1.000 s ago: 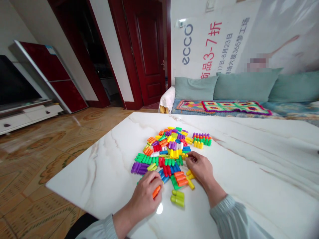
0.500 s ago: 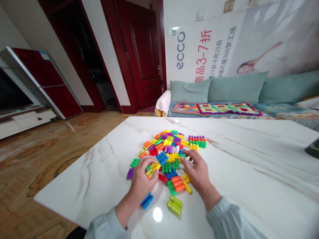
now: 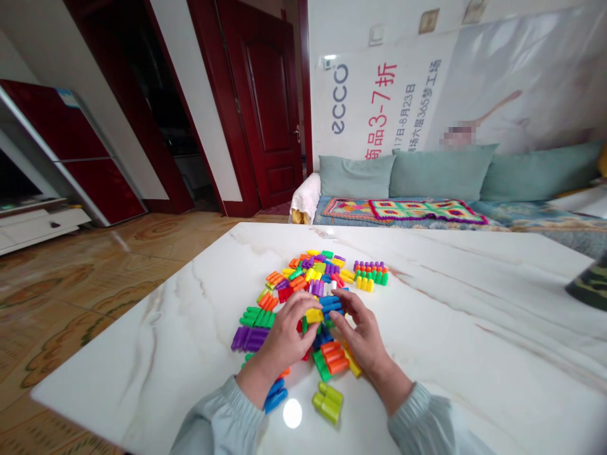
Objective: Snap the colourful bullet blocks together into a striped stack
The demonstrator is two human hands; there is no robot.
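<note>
Red door (image 3: 263, 107), teal cushions (image 3: 439, 174) on sofa, red two-door fridge (image 3: 71, 148), patterned floor (image 3: 142, 265)

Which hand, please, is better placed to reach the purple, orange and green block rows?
Probably the right hand: nearer those knobbed plastic block rows, though perhaps gripping a blue plastic block; the left hand, farther off, holds a yellow plastic block.

Glossy plastic blocks (image 3: 328, 403) — smooth, shiny tabletop (image 3: 441, 341)

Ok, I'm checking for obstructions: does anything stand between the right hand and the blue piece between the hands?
Nothing visible does: the right hand reaches the blue piece directly. The yellow piece, in the left hand, is on its other side.
</note>
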